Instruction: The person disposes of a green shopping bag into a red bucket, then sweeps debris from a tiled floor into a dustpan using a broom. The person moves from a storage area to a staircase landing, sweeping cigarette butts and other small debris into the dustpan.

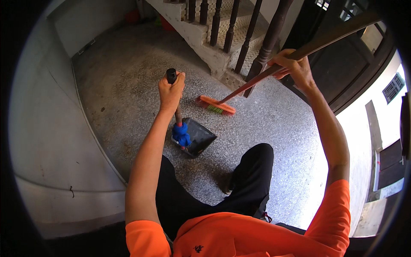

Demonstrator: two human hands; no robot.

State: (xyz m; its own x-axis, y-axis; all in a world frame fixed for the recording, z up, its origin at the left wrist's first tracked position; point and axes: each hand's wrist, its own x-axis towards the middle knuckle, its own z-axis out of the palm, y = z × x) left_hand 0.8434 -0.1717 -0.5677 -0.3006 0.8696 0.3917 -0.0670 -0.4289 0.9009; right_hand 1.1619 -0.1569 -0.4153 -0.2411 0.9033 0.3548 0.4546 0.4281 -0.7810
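Observation:
My left hand (171,91) is closed around the upright handle of a dustpan, just below its black end cap. The dark dustpan (200,136) rests on the speckled floor in front of my legs, its open side toward the right. A blue cloth (181,135) is wrapped where its handle meets the pan. Higher up at the right, my right hand (293,68) grips the long wooden handle of a broom. That handle slants down to the left to the orange broom head (215,105), which is on the floor beyond the dustpan, its greenish bristles slightly blurred.
A staircase (216,64) with dark balusters rises just beyond the broom. A pale wall (47,115) runs along the left. Dark wooden doors (334,64) stand at the right, beside a bright opening. Red objects (132,17) sit by the far wall.

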